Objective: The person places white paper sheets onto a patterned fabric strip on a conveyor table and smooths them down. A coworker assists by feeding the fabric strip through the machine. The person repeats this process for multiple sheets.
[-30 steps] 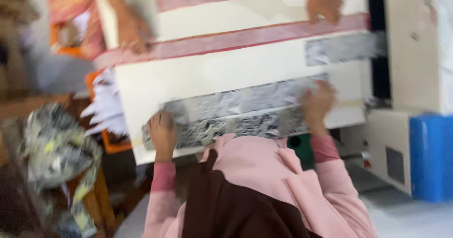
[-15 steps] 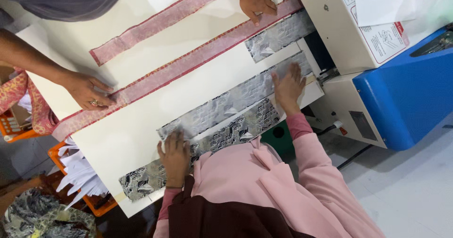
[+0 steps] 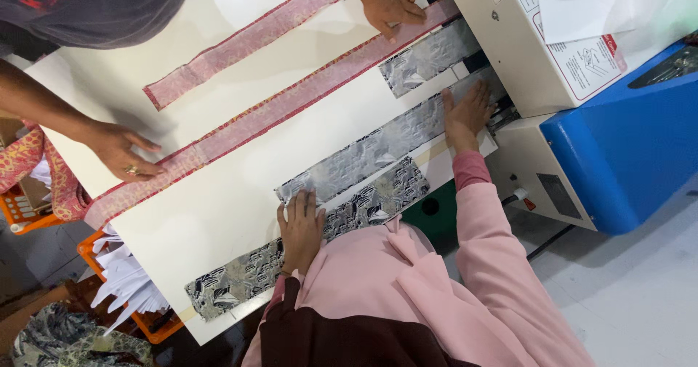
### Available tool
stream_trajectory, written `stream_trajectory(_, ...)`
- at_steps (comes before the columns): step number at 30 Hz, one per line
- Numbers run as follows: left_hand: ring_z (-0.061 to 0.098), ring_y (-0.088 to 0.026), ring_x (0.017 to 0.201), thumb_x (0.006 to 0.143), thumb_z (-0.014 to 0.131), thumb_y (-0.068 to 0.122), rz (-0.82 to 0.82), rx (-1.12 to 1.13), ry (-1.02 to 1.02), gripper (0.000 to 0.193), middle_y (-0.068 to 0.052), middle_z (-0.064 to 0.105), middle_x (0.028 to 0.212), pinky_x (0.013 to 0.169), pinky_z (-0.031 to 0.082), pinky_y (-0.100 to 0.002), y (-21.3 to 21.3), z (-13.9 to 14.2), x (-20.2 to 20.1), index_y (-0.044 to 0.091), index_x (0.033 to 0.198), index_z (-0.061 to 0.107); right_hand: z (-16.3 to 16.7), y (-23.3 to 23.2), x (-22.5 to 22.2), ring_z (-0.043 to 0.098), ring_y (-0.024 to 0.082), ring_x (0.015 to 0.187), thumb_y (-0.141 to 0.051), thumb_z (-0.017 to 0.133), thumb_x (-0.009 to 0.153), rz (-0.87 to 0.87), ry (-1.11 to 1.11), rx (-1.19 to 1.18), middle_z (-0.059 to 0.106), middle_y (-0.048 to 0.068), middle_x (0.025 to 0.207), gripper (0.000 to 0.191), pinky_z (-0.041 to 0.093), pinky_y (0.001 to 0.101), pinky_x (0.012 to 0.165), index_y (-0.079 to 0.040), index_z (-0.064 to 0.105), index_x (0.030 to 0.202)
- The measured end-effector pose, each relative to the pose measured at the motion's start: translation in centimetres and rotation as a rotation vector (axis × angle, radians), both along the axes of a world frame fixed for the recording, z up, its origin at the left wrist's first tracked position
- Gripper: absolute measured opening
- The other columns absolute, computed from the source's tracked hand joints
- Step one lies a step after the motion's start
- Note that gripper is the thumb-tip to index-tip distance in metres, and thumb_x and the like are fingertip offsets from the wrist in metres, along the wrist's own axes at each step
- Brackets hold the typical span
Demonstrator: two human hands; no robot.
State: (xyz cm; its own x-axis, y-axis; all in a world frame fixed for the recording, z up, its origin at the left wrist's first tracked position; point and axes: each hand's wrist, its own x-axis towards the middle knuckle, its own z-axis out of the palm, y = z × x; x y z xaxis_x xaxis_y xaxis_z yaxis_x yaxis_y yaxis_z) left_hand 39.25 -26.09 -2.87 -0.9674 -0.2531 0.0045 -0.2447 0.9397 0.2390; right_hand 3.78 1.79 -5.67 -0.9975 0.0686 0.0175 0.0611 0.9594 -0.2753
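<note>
Grey patterned strip half into press, pinned flat under left hand, right hand; fingers spread.

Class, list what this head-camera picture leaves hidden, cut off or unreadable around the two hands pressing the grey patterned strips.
1. Head view: the far end of the upper grey patterned fabric strip is hidden under the right hand at the mouth of the white machine.
2. The long white board is partly covered by the left hand and the pink headscarf.
3. The blue machine housing is cut by the right edge.
</note>
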Motion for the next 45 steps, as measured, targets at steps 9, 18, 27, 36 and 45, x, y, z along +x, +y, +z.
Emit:
stream_trajectory(9,0.054,-0.029,0.122,0.094,0.068,0.032,-0.042,0.041,0.06,0.045,-0.014,0.059,0.133,0.109,0.034,-0.049,0.7,-0.3,-0.9,0.009,0.132,0.062,-0.9,1.0,-1.1,0.03,0.042,0.15,-0.064,0.052,0.1,0.004,0.083,0.007,0.037,0.028,0.16,0.092,0.018,0.0627,0.119,0.006,0.032,0.156)
stream_trajectory(18,0.058,-0.026,0.104,0.079,0.083,0.03,-0.042,0.34,-0.074,0.03,-0.004,0.064,0.101,0.09,0.041,-0.041,0.9,-0.6,0.3,0.011,0.098,0.07,2.6,-2.9,12.2,0.06,0.029,0.126,-0.022,0.073,0.094,0.722,-0.071,-0.331,0.067,0.007,0.131,0.024,0.046,0.0446,0.107,-0.013,0.067,0.115)
stream_trajectory(27,0.06,-0.024,0.102,0.086,0.079,0.031,-0.278,0.24,0.054,0.02,-0.003,0.062,0.095,0.096,0.042,-0.042,0.0,0.2,-0.3,0.013,0.087,0.073,6.2,-7.2,19.7,0.051,0.033,0.128,-0.029,0.079,0.079,1.161,-0.215,-0.34,0.06,0.006,0.135,0.048,0.035,0.0515,0.107,-0.018,0.066,0.124)
stream_trajectory(36,0.066,-0.027,0.104,0.094,0.07,0.022,-0.469,0.442,0.339,0.018,-0.006,0.068,0.114,0.09,0.052,-0.041,-0.8,1.5,2.1,0.013,0.11,0.074,8.1,-7.0,18.9,0.046,0.032,0.132,-0.034,0.081,0.071,1.311,-0.434,-0.062,0.062,0.004,0.124,0.033,0.025,0.0555,0.117,-0.017,0.076,0.1)
stream_trajectory(45,0.069,-0.04,0.086,0.079,0.078,0.047,-0.196,0.689,-0.475,0.049,-0.018,0.073,0.092,0.074,0.052,-0.046,-7.3,3.2,5.3,0.007,0.108,0.074,12.5,-0.2,11.1,0.051,0.027,0.13,-0.043,0.086,0.066,1.079,-0.676,-0.011,0.068,0.01,0.126,0.051,0.023,0.0536,0.117,-0.01,0.079,0.104)
